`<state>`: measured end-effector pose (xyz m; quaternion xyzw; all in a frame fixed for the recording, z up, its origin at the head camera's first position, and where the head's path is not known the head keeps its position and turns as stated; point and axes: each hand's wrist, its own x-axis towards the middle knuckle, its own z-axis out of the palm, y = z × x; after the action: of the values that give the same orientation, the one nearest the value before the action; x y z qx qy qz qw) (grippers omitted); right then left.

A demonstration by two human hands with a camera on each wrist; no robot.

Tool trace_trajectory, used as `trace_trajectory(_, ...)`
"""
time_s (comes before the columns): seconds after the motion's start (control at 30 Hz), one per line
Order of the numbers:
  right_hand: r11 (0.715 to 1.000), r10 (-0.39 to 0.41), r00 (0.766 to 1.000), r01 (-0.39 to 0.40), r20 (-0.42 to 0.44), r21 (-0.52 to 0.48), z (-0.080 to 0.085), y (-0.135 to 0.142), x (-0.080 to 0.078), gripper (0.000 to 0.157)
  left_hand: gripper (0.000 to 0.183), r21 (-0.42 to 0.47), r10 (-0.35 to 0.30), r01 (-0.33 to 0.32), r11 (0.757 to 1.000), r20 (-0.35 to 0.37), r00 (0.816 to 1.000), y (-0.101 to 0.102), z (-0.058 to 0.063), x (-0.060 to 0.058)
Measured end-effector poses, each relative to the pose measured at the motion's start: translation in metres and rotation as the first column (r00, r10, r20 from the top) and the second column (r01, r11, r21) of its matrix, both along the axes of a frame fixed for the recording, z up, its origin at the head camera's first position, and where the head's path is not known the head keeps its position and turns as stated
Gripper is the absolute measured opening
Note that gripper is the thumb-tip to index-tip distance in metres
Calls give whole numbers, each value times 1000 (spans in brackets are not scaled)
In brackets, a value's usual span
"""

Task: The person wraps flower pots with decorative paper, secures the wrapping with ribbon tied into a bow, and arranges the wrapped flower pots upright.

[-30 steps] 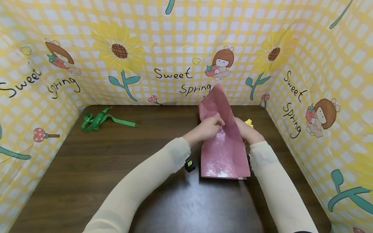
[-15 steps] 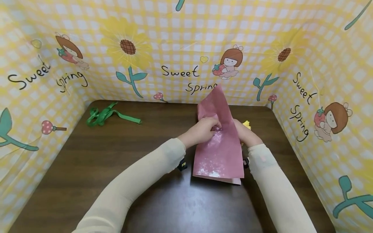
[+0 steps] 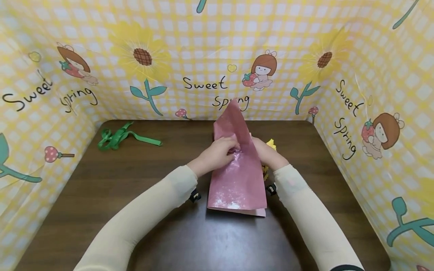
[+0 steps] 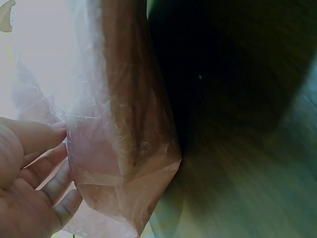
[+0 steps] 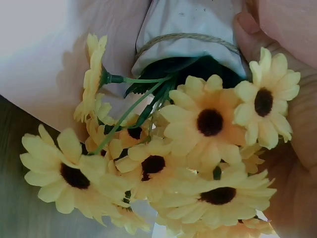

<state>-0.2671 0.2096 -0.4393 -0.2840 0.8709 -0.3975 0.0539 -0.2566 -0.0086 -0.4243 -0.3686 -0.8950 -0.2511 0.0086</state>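
Note:
A folded sheet of pink wrapping paper [image 3: 239,180] stands upright over the table between both hands. My left hand [image 3: 217,155] pinches its near face; in the left wrist view the thumb and fingers [image 4: 57,181] meet at a crease in the glossy sheet. Behind the paper, my right hand [image 3: 269,155] holds a bunch of yellow artificial flowers [image 5: 205,144] by its white wrapped base [image 5: 190,20]. Twine [image 5: 188,36] goes round that base. The right thumb lies along the white wrap, while the other fingers are hidden. Only a few petals show in the head view.
A tangled green ribbon [image 3: 116,137] lies at the back left of the dark wooden table [image 3: 135,180]. Yellow checked cloth [image 3: 203,45] with printed flowers rises behind the table and along both sides.
Both hands, the pink paper and the flowers have moved left together over the table. The left hand keeps its pinch on the paper. The green ribbon lies where it was.

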Motion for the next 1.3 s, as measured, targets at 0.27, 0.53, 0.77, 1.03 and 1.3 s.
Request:
trace_trajectory(0.27,999,30,998,-29,46,-38,2,-26,3,27,18,-13,17,-17,1000,14,1000,-26,3,6)
trace_trajectory(0.53,996,73,996,-71,-48,53,0,-50,0,30,20,-10,51,-51,999,8,999,-48,-1,11)
trace_trajectory(0.77,981,159,984,-148,-85,124,9,-62,1,29,21,3,60,-60,998,-22,998,-58,-6,13)
trace_trajectory(1.03,952,248,948,-200,-197,233,20,-56,1,27,21,-50,62,-65,997,-65,996,-55,0,18)
trace_trajectory(1.3,957,105,972,-42,-210,288,53,-42,5,27,25,-165,94,-110,980,-106,990,-54,5,22)
